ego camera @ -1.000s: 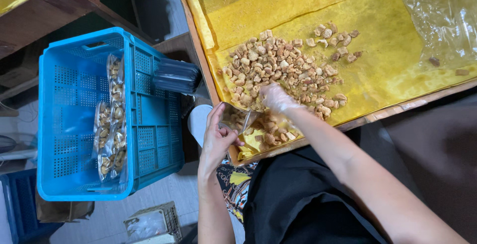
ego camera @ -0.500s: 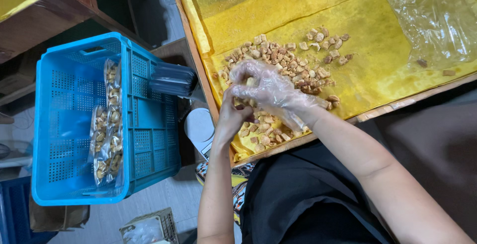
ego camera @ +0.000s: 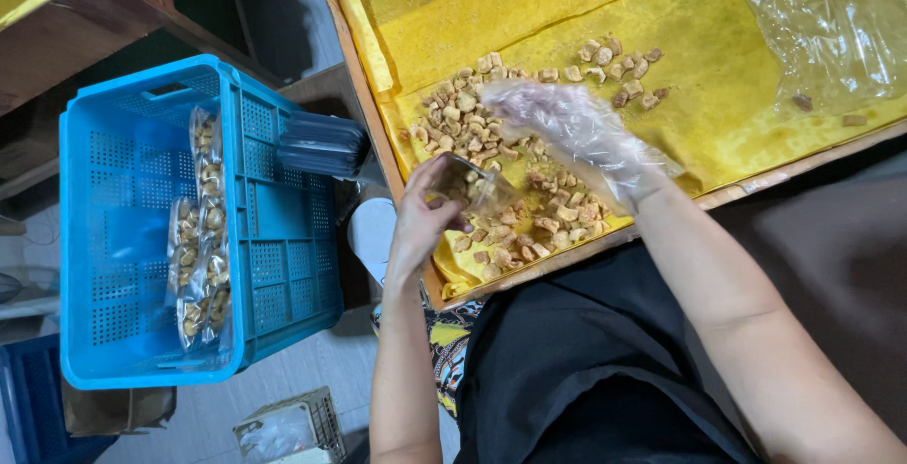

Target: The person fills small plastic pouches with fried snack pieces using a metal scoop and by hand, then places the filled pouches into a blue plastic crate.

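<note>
A heap of small tan snack pieces point(ego camera: 477, 124) lies on yellow paper point(ego camera: 718, 77) spread over a wooden-edged table. My left hand point(ego camera: 420, 218) grips a small clear plastic bag point(ego camera: 470, 185) partly filled with pieces, held at the near edge of the heap. My right hand point(ego camera: 567, 128), in a thin clear plastic glove, reaches over the heap with fingers spread and touching the pieces just beyond the bag.
A blue plastic crate point(ego camera: 123, 237) stands on the floor at my left with filled clear bags point(ego camera: 198, 247) inside. A stack of dark flat packets point(ego camera: 321, 143) rests on its rim. Crumpled clear plastic point(ego camera: 831, 29) lies at the table's far right. A white stool point(ego camera: 373, 228) stands below.
My right hand has moved from the bag's mouth out across the heap toward the far pieces. My left hand keeps hold of the bag at the table edge.
</note>
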